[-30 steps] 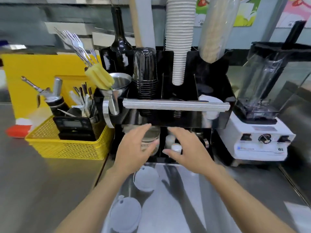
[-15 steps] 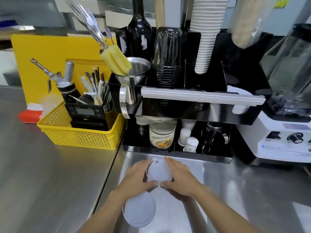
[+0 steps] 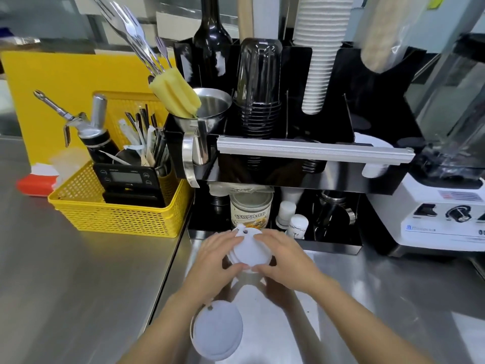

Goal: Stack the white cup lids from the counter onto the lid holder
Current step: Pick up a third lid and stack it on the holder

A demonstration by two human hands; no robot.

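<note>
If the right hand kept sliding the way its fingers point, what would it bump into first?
The right hand points left across the white lid it grips, so it would probably meet the left hand on the lid's other side first. Depth is hard to judge.

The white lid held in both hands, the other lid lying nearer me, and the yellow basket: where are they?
held lid (image 3: 249,252), head view, flat top.
lying lid (image 3: 217,333), head view, centre.
yellow basket (image 3: 118,219), head view, front wall.

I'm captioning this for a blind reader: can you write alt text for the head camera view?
Both hands, left hand and right hand, grip a white lid over a steel counter, in front of a black cup organizer. Another lid lies nearer the person.
</note>
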